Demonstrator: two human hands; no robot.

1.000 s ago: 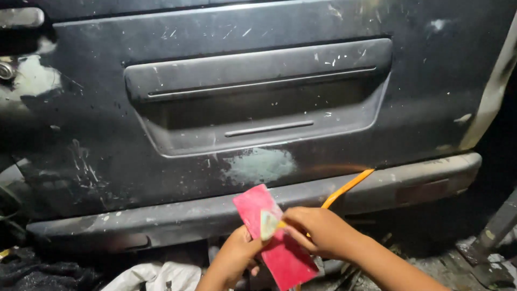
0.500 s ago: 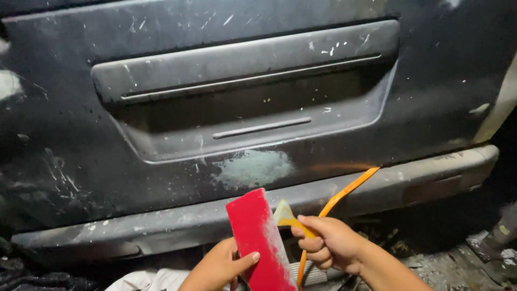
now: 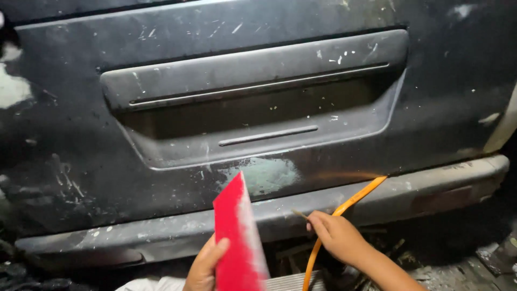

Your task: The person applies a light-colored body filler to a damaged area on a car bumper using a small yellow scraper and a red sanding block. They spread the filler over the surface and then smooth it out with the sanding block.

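Note:
My left hand (image 3: pixel 205 267) grips a flat red board (image 3: pixel 232 237) by its lower edge and holds it upright and edge-on. A pale smear runs along the board's right side. My right hand (image 3: pixel 337 237), a little to the right and apart from the board, is closed on a thin pale tool (image 3: pixel 299 214); only its narrow tip shows past the fingers. Both hands are in front of a dusty black vehicle rear panel (image 3: pixel 75 161). A greenish-grey filler patch (image 3: pixel 265 175) lies just above the board's tip.
An orange hose (image 3: pixel 353 200) slants from the panel's lower edge down past my right hand. The grey bumper (image 3: pixel 431 186) runs across below the panel, and a recessed plate housing (image 3: pixel 258 113) sits above. A ribbed grey mat (image 3: pixel 285 281) and debris lie below.
The red board has turned from face-on to edge-on and risen. My right hand has drawn away from it to the right with the tool. The view has closed in on the panel.

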